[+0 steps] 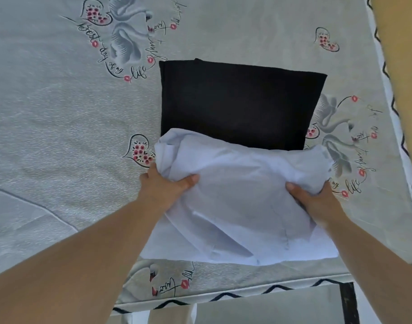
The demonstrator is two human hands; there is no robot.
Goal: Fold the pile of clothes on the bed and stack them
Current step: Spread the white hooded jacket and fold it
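Your left hand (162, 185) and right hand (317, 202) each grip a side of a folded white garment (242, 202) in the lower centre of the frame, thumbs pressed on top of the cloth and fingers curled under its edges. The white piece lies near the bed's front edge, and its far end overlaps the near edge of a black garment (240, 101), which lies folded flat as a neat rectangle at centre frame on the patterned bedsheet (60, 125). By the look of it, you are at the stacking step: the white garment appears already folded, though its upper left corner is bunched and rumpled, and it is on its way onto the black one. The next move calls for carrying it toward the upper part of the frame until it sits squarely over the black rectangle, edges in line, then lowering it evenly from both sides so the fold does not slip open. The loose corner by your left hand may want smoothing once the piece is down. No other clothes show on the bed in this view.
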